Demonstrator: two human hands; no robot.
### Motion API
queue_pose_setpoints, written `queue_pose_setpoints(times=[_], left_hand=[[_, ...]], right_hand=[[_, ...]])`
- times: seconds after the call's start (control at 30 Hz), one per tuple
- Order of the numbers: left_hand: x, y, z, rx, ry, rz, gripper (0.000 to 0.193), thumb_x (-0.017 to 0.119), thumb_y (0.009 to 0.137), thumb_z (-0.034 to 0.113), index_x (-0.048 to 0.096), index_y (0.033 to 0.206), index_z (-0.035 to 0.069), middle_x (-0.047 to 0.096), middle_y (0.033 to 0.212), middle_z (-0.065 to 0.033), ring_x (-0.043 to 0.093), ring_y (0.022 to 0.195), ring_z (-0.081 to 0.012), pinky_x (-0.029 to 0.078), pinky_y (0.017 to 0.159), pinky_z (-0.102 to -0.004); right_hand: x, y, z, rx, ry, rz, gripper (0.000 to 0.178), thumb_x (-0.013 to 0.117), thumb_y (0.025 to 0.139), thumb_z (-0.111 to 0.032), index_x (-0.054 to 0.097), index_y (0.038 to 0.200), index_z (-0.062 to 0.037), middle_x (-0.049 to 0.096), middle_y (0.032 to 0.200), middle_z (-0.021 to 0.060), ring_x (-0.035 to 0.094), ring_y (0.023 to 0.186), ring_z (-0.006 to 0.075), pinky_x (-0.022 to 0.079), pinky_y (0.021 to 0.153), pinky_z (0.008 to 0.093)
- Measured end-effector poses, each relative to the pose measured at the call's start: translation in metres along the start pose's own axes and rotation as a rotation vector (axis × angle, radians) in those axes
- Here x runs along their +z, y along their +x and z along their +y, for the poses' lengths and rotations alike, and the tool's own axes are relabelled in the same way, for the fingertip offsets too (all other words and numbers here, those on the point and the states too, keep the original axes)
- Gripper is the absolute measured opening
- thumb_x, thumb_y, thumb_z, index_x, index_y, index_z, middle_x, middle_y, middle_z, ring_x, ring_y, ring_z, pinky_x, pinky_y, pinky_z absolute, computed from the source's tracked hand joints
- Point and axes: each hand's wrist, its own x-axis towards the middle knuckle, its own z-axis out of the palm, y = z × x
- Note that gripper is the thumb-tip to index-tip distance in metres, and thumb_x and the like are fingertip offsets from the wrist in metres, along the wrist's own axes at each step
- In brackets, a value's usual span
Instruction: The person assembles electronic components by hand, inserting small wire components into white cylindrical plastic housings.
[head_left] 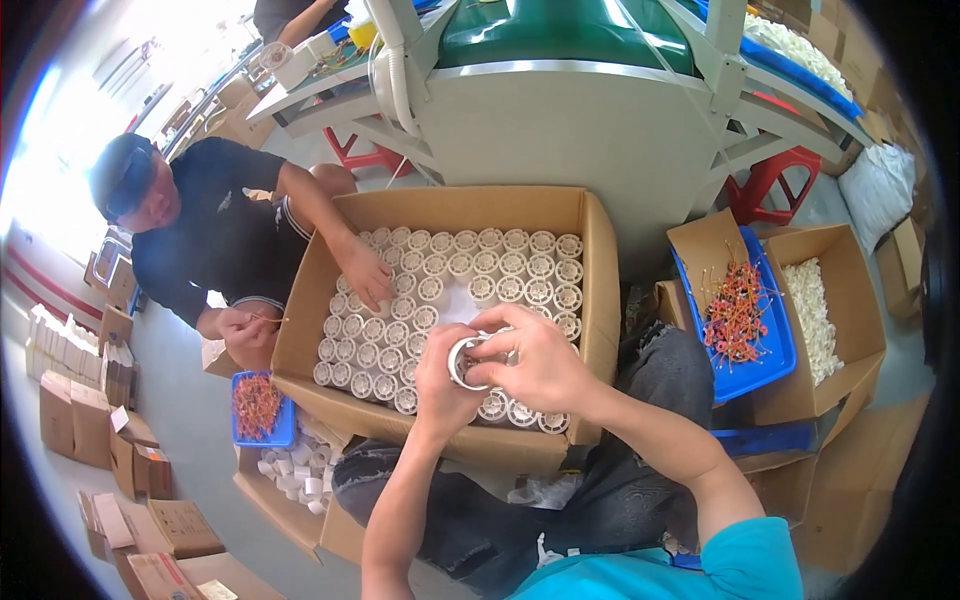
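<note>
Over the near side of a big cardboard box [455,449], my two hands meet at one white plastic cylinder [458,362]. My left hand [440,385] wraps round its outer side. The fingers of my right hand [520,352] reach into its open end; whether they pinch some small part inside is hidden. Rows of similar white round housings [395,335] stand upright in the box, their slotted ends facing up, with a gap near the middle. Across the box at the left, a co-worker's hand [368,275] reaches down among the housings.
At the right, a blue tray [785,345] holds red and orange wired parts [738,320], beside a carton of small white pieces [812,320]. Another blue tray [285,425] stands at the left near a carton of white cylinders [298,472]. A conveyor with a green belt [560,35] rises behind.
</note>
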Motion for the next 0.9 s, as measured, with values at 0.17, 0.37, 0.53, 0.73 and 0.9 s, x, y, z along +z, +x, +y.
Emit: queue_pose_setpoints(times=[0.17, 0.37, 0.53, 0.73, 0.9], left_hand=[[0.002, -0.001, 0.002, -0.032, -0.015, 0.008, 0.048, 0.079, 0.064, -0.004, 0.056, 0.105, 0.005, 0.063, 0.095, -0.0129, 0.064, 0.083, -0.0293, 0.052, 0.069, -0.0349], [-0.004, -0.002, 0.002, -0.103, -0.069, -0.105, 0.048, 0.08, 0.065, -0.001, 0.056, 0.105, 0.005, 0.063, 0.093, -0.0118, 0.064, 0.082, -0.0278, 0.052, 0.069, -0.0354], [-0.009, -0.002, 0.001, -0.112, -0.078, -0.191, 0.048, 0.082, 0.064, 0.001, 0.056, 0.104, 0.005, 0.063, 0.093, -0.0106, 0.064, 0.08, -0.0265, 0.051, 0.069, -0.0351], [-0.007, -0.003, -0.001, -0.136, -0.109, -0.185, 0.048, 0.082, 0.064, 0.001, 0.057, 0.104, 0.005, 0.063, 0.092, -0.0098, 0.065, 0.08, -0.0255, 0.052, 0.069, -0.0343], [-0.007, 0.004, 0.004, -0.171, -0.061, -0.164, 0.047, 0.082, 0.064, 0.0, 0.057, 0.103, 0.005, 0.064, 0.09, -0.0095, 0.065, 0.079, -0.0256, 0.052, 0.069, -0.0342]], right_hand=[[0.004, -0.001, 0.004, 0.011, -0.027, 0.036, 0.015, 0.074, 0.072, -0.009, 0.075, 0.087, -0.0048, 0.064, 0.109, 0.0117, 0.061, 0.103, 0.0283, 0.048, 0.091, 0.0388], [0.009, -0.004, 0.004, -0.012, -0.01, 0.052, 0.014, 0.073, 0.071, -0.003, 0.074, 0.084, -0.0036, 0.064, 0.105, 0.011, 0.062, 0.1, 0.0274, 0.05, 0.085, 0.0365], [0.007, -0.004, 0.004, -0.022, -0.063, 0.029, 0.014, 0.073, 0.07, -0.003, 0.074, 0.083, -0.0038, 0.064, 0.104, 0.0105, 0.062, 0.096, 0.0272, 0.05, 0.083, 0.0366], [0.011, -0.003, 0.007, -0.03, -0.085, 0.046, 0.014, 0.073, 0.07, -0.004, 0.075, 0.084, -0.0043, 0.065, 0.104, 0.0098, 0.062, 0.095, 0.0273, 0.05, 0.083, 0.0372], [0.004, 0.001, 0.013, -0.072, -0.067, 0.014, 0.018, 0.073, 0.074, -0.006, 0.075, 0.092, -0.0051, 0.065, 0.108, 0.0131, 0.062, 0.1, 0.0286, 0.05, 0.087, 0.0384]])
